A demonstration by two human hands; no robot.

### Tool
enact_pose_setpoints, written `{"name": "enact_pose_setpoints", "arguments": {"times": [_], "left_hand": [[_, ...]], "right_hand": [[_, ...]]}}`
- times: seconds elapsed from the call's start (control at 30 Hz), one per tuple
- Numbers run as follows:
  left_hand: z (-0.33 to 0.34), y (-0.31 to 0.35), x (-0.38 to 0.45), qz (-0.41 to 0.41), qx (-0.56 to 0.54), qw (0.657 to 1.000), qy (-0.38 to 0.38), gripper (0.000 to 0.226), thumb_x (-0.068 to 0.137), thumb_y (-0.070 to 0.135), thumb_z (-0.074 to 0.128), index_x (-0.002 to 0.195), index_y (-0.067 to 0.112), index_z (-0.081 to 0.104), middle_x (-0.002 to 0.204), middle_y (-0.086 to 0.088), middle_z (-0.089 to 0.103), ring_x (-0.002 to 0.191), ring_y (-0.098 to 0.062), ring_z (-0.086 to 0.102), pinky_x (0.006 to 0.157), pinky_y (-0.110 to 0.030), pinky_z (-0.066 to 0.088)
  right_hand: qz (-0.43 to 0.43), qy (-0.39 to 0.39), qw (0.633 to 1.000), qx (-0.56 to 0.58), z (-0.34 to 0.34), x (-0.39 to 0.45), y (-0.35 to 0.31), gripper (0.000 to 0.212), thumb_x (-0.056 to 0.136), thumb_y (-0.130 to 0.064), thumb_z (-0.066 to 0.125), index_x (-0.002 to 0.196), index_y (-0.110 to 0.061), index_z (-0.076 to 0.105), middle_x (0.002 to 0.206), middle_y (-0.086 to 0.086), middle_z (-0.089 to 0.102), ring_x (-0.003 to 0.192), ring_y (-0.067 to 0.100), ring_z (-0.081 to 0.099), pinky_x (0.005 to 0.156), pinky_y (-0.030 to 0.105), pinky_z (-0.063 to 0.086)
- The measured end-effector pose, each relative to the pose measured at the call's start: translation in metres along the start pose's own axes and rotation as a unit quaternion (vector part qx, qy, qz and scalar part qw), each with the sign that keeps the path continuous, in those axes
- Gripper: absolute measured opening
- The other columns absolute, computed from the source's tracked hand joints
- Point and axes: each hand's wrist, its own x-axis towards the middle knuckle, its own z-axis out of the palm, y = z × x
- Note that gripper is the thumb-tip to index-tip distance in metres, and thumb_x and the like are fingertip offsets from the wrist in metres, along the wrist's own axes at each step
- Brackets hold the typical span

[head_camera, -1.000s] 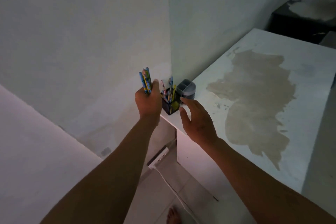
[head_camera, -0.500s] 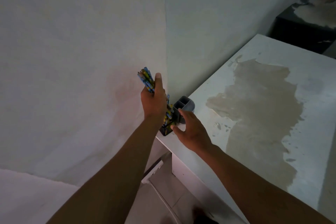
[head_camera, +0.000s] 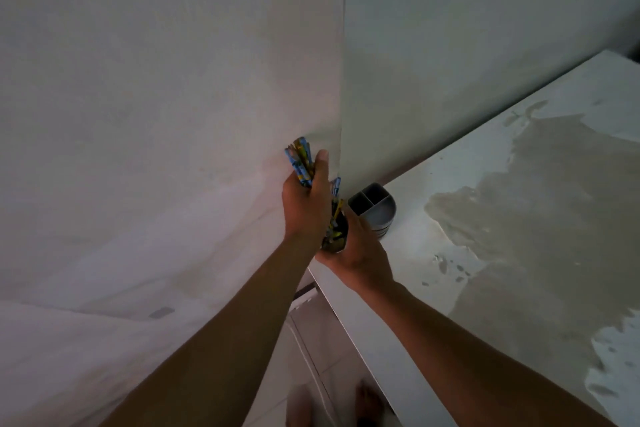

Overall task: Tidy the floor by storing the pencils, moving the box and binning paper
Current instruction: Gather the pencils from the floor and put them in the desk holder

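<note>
Pencils over holder at desk corner

Left hand (head_camera: 306, 204) clenched round bunch of pencils (head_camera: 300, 161), blue and yellow ends sticking up above fist, thumb straight up along them. Held just above dark pencil holder (head_camera: 335, 236), which already has a few pencils inside. Right hand (head_camera: 356, 253) wrapped on near side of dark pencil holder, fingers mostly hidden behind it. Hands close together, nearly touching.

Dark pencil holder at near-left corner of white desk (head_camera: 433, 239), tucked into room corner (head_camera: 343, 80). Grey divided organizer (head_camera: 375, 210) just right of dark pencil holder, touching or nearly so, compartments look bare. Further right of dark pencil holder: big tan worn patch (head_camera: 540, 218) across desk top, flaked specks at its edge. Behind and left of dark pencil holder: plain pale walls, dim light, faint pinkish tint lower left. Below dark pencil holder: desk front edge, white cable or strip (head_camera: 304, 298) by wall, tiled floor (head_camera: 277, 374), bare foot (head_camera: 369, 399) partly visible at bottom.
</note>
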Motion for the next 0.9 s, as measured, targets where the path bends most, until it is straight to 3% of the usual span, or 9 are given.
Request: {"name": "enact_pose_setpoints", "arguments": {"times": [0.17, 0.3, 0.4, 0.47, 0.57, 0.67, 0.77, 0.9], "left_hand": [[0.01, -0.006, 0.003, 0.015, 0.017, 0.999, 0.047, 0.048, 0.099, 0.041, 0.056, 0.061, 0.021, 0.035, 0.047, 0.008, 0.04, 0.044, -0.01, 0.038, 0.046, -0.023, 0.034], [0.009, -0.012, 0.007, 0.014, 0.043, 0.999, 0.015, 0.044, 0.099, 0.037, 0.057, 0.067, 0.007, 0.054, 0.055, 0.0, 0.056, 0.05, -0.011, 0.055, 0.053, -0.022, 0.047], [0.007, -0.015, 0.01, 0.013, 0.096, 0.995, -0.014, 0.042, 0.098, 0.039, 0.058, 0.072, 0.006, 0.062, 0.06, 0.002, 0.063, 0.053, -0.005, 0.059, 0.055, -0.012, 0.047], [0.005, -0.019, 0.009, 0.009, 0.138, 0.99, -0.013, 0.044, 0.097, 0.041, 0.059, 0.075, 0.003, 0.064, 0.063, -0.004, 0.065, 0.053, -0.004, 0.059, 0.052, -0.01, 0.045], [0.005, -0.024, 0.007, -0.01, 0.14, 0.99, 0.01, 0.049, 0.095, 0.043, 0.061, 0.074, -0.001, 0.061, 0.066, -0.017, 0.065, 0.057, -0.015, 0.06, 0.057, -0.028, 0.051], [0.01, -0.024, 0.003, -0.032, 0.107, 0.993, 0.043, 0.04, 0.095, 0.039, 0.062, 0.068, 0.009, 0.06, 0.061, -0.006, 0.063, 0.058, -0.012, 0.061, 0.058, -0.027, 0.052], [0.016, -0.025, 0.002, -0.047, 0.08, 0.994, 0.056, 0.041, 0.095, 0.035, 0.063, 0.073, 0.001, 0.06, 0.063, -0.008, 0.063, 0.06, -0.014, 0.063, 0.062, -0.029, 0.055], [0.01, -0.03, 0.006, -0.036, 0.116, 0.991, 0.05, 0.032, 0.084, 0.033, 0.073, 0.07, 0.005, 0.064, 0.064, -0.005, 0.067, 0.066, -0.026, 0.068, 0.071, -0.042, 0.061]], "right_hand": [[-0.021, -0.001, 0.999, 0.032, 0.015, 0.009, 0.014, 0.094, 0.068, -0.07, 0.07, 0.145, -0.03, 0.034, 0.133, -0.007, 0.054, 0.121, 0.011, 0.054, 0.093, 0.033, 0.056], [-0.047, 0.02, 0.997, 0.058, 0.016, 0.009, 0.017, 0.091, 0.074, -0.064, 0.07, 0.148, -0.027, 0.032, 0.139, -0.006, 0.051, 0.127, 0.009, 0.049, 0.097, 0.029, 0.053], [-0.055, 0.036, 0.994, 0.082, 0.022, 0.005, 0.017, 0.091, 0.076, -0.059, 0.071, 0.15, -0.025, 0.03, 0.144, -0.005, 0.048, 0.131, 0.01, 0.048, 0.1, 0.027, 0.051], [-0.049, 0.038, 0.994, 0.091, 0.028, 0.003, 0.014, 0.097, 0.073, -0.066, 0.069, 0.15, -0.024, 0.029, 0.145, -0.006, 0.047, 0.133, 0.01, 0.046, 0.101, 0.027, 0.05], [-0.045, 0.041, 0.993, 0.099, 0.034, 0.003, 0.015, 0.096, 0.072, -0.069, 0.067, 0.148, -0.023, 0.033, 0.143, -0.005, 0.049, 0.132, 0.011, 0.047, 0.1, 0.032, 0.052], [-0.046, 0.047, 0.991, 0.114, 0.032, 0.002, 0.016, 0.091, 0.075, -0.069, 0.066, 0.148, -0.024, 0.035, 0.141, -0.006, 0.052, 0.13, 0.01, 0.05, 0.099, 0.032, 0.052], [-0.046, 0.059, 0.99, 0.123, 0.029, 0.001, 0.016, 0.093, 0.074, -0.069, 0.065, 0.149, -0.023, 0.034, 0.144, -0.006, 0.05, 0.133, 0.009, 0.047, 0.103, 0.027, 0.048], [-0.054, 0.067, 0.991, 0.107, 0.032, 0.001, 0.018, 0.093, 0.074, -0.06, 0.074, 0.148, -0.02, 0.035, 0.143, -0.002, 0.051, 0.132, 0.013, 0.049, 0.101, 0.027, 0.05]]}}
